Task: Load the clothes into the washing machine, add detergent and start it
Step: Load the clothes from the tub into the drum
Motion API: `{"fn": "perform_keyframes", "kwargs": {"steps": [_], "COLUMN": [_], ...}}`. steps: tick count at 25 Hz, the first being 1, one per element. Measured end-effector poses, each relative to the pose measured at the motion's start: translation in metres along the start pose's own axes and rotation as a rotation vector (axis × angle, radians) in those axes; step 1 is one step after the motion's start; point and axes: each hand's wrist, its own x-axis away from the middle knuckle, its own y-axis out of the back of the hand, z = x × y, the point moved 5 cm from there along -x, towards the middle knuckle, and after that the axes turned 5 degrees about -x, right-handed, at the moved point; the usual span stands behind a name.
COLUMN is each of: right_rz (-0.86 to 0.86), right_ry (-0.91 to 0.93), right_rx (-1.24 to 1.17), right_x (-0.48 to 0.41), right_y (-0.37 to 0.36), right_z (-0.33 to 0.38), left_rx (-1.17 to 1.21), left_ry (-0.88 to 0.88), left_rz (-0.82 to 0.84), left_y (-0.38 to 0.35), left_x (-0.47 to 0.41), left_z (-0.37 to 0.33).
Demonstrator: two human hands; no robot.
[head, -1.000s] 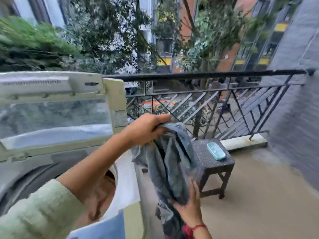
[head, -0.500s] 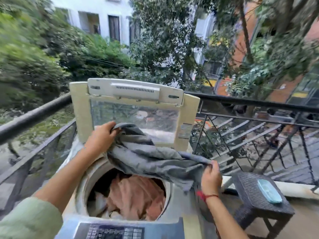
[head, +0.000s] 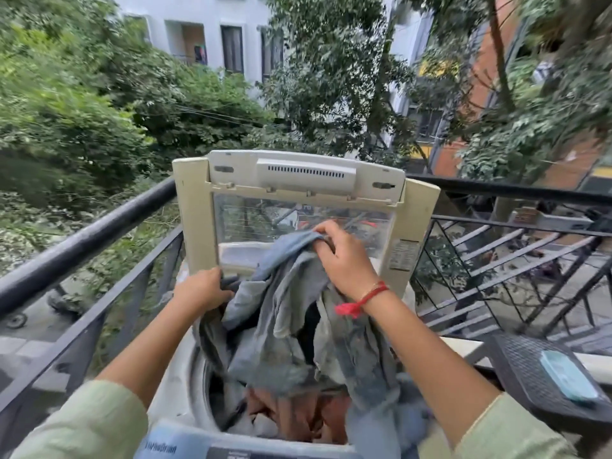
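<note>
Head view, read from left to right. A black railing [head: 82,241] bounds the balcony at the left. The left hand [head: 202,289], in a pale green sleeve, has its fingers curled round the left edge of a grey-blue garment [head: 275,329]. It grips a dark fold just in front of the lower frame of the lid. The garment hangs bunched between the two hands, above the round drum opening of the top-loading washing machine [head: 172,392]. Its lower folds drop into the opening, over the rust-coloured clothes [head: 298,417] already lying in the drum. Behind the garment the lid [head: 308,175] stands raised, nearly upright, with its clear window facing the viewer. The blue control panel [head: 165,447] runs along the near edge of the machine and is blurred. The right hand [head: 346,260] is higher than the left and holds the top of the garment, its thumb and curled fingers pinching a gathered edge in front of the lid's window. A red thread bracelet [head: 362,299] circles its wrist. At the far right, beside the machine, a dark woven desk [head: 530,362] carries a flat teal case [head: 568,376]
</note>
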Motion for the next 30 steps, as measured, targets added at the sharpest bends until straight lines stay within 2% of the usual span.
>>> {"fn": "perform_keyframes", "kwargs": {"steps": [2, 3, 8, 11, 13, 14, 17, 19, 21, 23, 25, 28, 30], "right_rz": [0.549, 0.666, 0.566, 0.272, 0.163, 0.135, 0.156, 0.104, -0.012, -0.140, -0.255, -0.297, -0.221], "right_ry": [-0.338, -0.429, -0.726, -0.832, -0.872, -0.866, -0.681, -0.559, -0.449, -0.299, -0.060, 0.215, 0.363], "right_rx": [0.234, 0.303, 0.615, 0.509, 0.311, 0.307, 0.745, 0.787, 0.592, 0.275, 0.007, -0.172, -0.087], "right_x": [0.026, 0.044, 0.125, 0.161, 0.182, 0.190, 0.190, 0.174, 0.146, 0.118, 0.098, 0.077, 0.066], "right_y": [-0.032, -0.034, 0.011, 0.039, 0.040, 0.038, 0.034, 0.033, 0.027, 0.017, 0.002, -0.034, -0.063], "right_z": [-0.070, -0.099, -0.195, -0.217, -0.218, -0.213, -0.174, -0.146, -0.115, -0.078, -0.042, 0.000, 0.017], "left_rx": [-0.080, -0.108, 0.017, 0.054, 0.042, 0.020, 0.025, 0.285, 0.637, 0.898, 1.095, 1.293, 1.304], "left_ry": [-0.087, -0.130, -0.341, -0.485, -0.568, -0.586, -0.559, -0.505, -0.363, -0.172, -0.099, -0.109, -0.057], "left_rz": [0.189, 0.252, 0.379, 0.417, 0.448, 0.449, 0.385, 0.353, 0.276, 0.047, -0.190, -0.467, -0.534], "left_y": [-0.039, -0.060, -0.128, -0.154, -0.174, -0.183, -0.212, -0.216, -0.198, -0.158, -0.107, -0.051, -0.042], "left_x": [0.000, 0.002, 0.009, 0.016, 0.025, 0.029, 0.035, 0.035, 0.028, 0.017, 0.012, 0.022, 0.030], "left_z": [-0.008, -0.015, -0.059, -0.109, -0.146, -0.161, -0.185, -0.184, -0.165, -0.126, -0.081, -0.012, 0.019]}}
